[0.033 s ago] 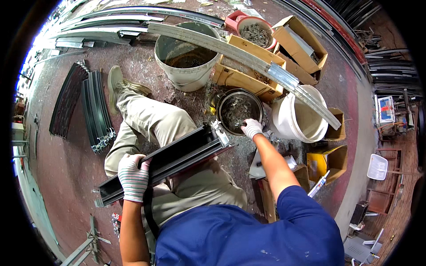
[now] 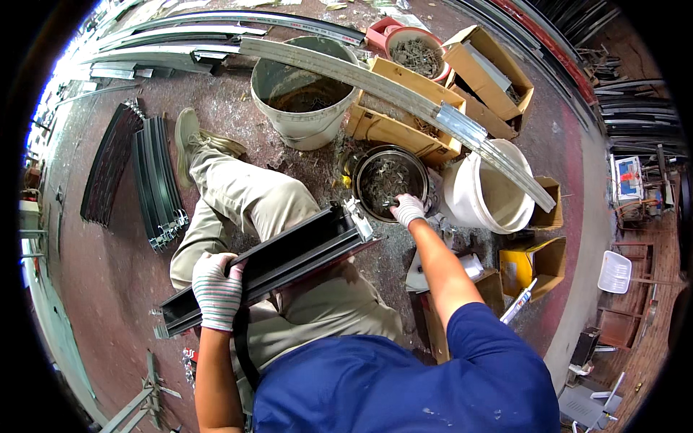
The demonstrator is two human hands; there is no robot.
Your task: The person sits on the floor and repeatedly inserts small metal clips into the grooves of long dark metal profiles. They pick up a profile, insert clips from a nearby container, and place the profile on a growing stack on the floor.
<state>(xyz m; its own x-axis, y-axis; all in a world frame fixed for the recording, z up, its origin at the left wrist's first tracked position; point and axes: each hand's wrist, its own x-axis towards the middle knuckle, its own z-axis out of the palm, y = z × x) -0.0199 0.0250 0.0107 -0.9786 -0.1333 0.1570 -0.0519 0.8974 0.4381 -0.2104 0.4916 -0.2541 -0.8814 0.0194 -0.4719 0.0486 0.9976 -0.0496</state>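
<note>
Across my lap lies a black metal profile, tilted, with pale metal fittings at its upper right end. My left hand, in a striped knit glove, is closed around the profile near its lower left end. To the right, my right hand, gloved likewise, reaches to the near edge of a round metal pot that contains many small dark metal pieces. Its fingers are drawn together in a pinch over the pieces; what is between them is too small to make out.
Two stacks of black profiles lie at left. Beyond the pot stand a large grey bucket, a wooden box and a white bucket. A long metal rail rests across them. Cartons and a sealant tube are on the right.
My right hand has shifted very slightly to the left at the pot. My left hand and the profile stay in place.
</note>
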